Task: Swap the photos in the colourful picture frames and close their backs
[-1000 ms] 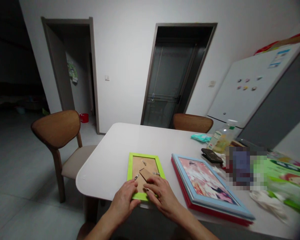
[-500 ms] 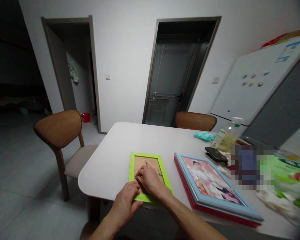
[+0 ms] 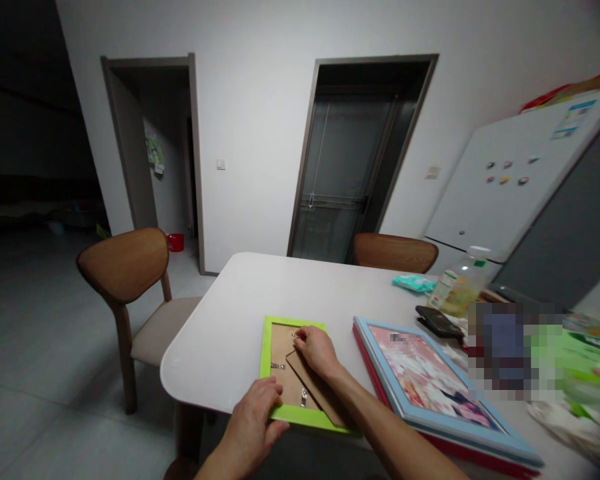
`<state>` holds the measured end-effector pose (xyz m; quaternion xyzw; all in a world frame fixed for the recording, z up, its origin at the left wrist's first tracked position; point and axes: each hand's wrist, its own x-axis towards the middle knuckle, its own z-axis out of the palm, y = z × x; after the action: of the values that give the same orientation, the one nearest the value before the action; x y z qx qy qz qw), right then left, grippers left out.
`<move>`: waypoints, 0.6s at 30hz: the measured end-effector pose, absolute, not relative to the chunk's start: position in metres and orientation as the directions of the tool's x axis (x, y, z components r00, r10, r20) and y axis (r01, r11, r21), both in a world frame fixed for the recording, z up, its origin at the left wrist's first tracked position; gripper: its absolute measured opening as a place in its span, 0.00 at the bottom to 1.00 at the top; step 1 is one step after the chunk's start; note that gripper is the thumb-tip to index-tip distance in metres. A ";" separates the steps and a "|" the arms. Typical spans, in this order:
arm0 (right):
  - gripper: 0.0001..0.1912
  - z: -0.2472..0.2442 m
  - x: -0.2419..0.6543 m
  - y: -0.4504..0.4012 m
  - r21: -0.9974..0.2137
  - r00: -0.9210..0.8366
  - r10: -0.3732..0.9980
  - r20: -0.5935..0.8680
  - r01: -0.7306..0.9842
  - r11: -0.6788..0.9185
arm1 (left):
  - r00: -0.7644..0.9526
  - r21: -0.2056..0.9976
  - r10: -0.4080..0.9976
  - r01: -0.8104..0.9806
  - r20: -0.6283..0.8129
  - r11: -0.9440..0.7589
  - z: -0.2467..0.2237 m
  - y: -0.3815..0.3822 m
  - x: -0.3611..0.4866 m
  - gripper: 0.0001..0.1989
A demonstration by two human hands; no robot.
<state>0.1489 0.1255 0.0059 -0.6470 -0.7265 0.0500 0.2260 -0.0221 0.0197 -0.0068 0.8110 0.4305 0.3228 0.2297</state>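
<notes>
A lime-green picture frame (image 3: 266, 347) lies back side up near the table's front edge. Its brown backing board (image 3: 281, 343) has small metal clips around it, one metal clip (image 3: 278, 366) at the left and another at the bottom. A darker brown stand leg (image 3: 316, 387) slants across the board, partly under my right wrist. My left hand (image 3: 255, 417) grips the frame's lower left corner, fingers on top and thumb at the front edge. My right hand (image 3: 316, 350) is closed, its fingertips pinched at the upper clip, which they partly cover.
Stacked frames, the top one a light blue picture frame (image 3: 380, 353), lie to the right on the white table (image 3: 220, 333). Beyond are a dark phone-like object (image 3: 439, 323), a bottle (image 3: 460, 287), and a teal packet (image 3: 414, 284). Wooden chairs (image 3: 130, 267) stand left and behind.
My right hand has moved from the left clip up to the upper one, uncovering the left and bottom clips and the stand leg. My left hand stays on the frame's corner.
</notes>
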 end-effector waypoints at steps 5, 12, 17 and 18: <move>0.10 -0.001 0.156 0.144 -0.356 0.029 0.967 0.255 0.932 0.065 | 0.419 0.659 0.848 0.543 0.325 -0.520 -0.005 0.020 -0.022 0.14; 0.12 -0.007 0.155 0.148 -0.332 0.049 0.962 0.268 0.942 0.045 | 0.428 0.661 0.847 0.541 0.316 -0.520 -0.006 0.020 -0.023 0.13; 0.12 -0.006 0.143 0.151 -0.333 -0.007 0.969 0.245 0.939 0.091 | 0.433 0.659 0.850 0.551 0.299 -0.512 -0.004 0.020 -0.023 0.12; 0.12 -0.005 0.141 0.152 -0.337 -0.009 0.970 0.244 0.937 0.094 | 0.434 0.660 0.850 0.550 0.298 -0.512 -0.003 0.020 -0.023 0.12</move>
<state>0.1409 0.1515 -0.0053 -0.6719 -0.7093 0.0392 0.2094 -0.0231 0.0200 -0.0034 0.8116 0.4313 0.3117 0.2410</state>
